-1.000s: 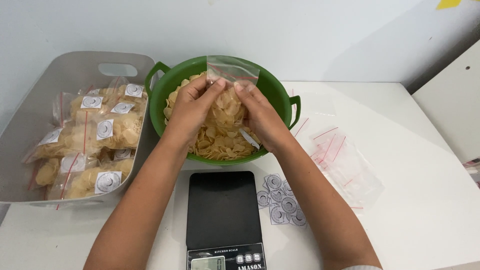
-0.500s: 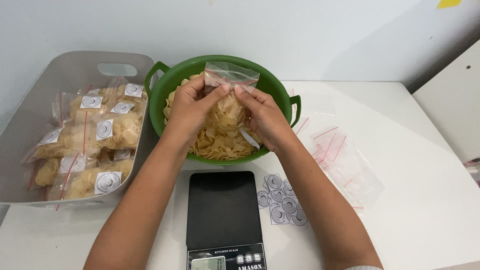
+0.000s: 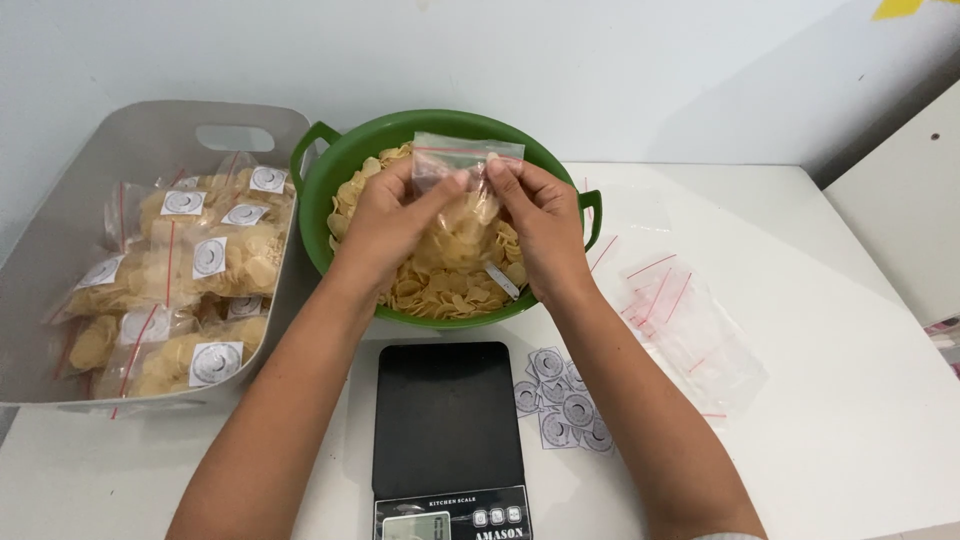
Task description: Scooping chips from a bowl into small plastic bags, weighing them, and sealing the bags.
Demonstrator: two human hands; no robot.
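Bag (image 3: 466, 165) lifted higher; clear, red-striped, chip-filled, both hands (image 3: 470, 215) pinching top.

Plain pale wall (image 3: 640, 70) across back, off-white with faint bluish cast, unmarked apart from yellow scrap (image 3: 898, 8) cut off at top right edge. White surface (image 3: 840, 420) fills lower view, smooth, matte, far edge meeting wall. At right, white panel (image 3: 900, 210), possibly side of cabinet, stands at angle beside surface. Dark gap between panel and wall. Light soft, even; shadows faint. No floor in view.
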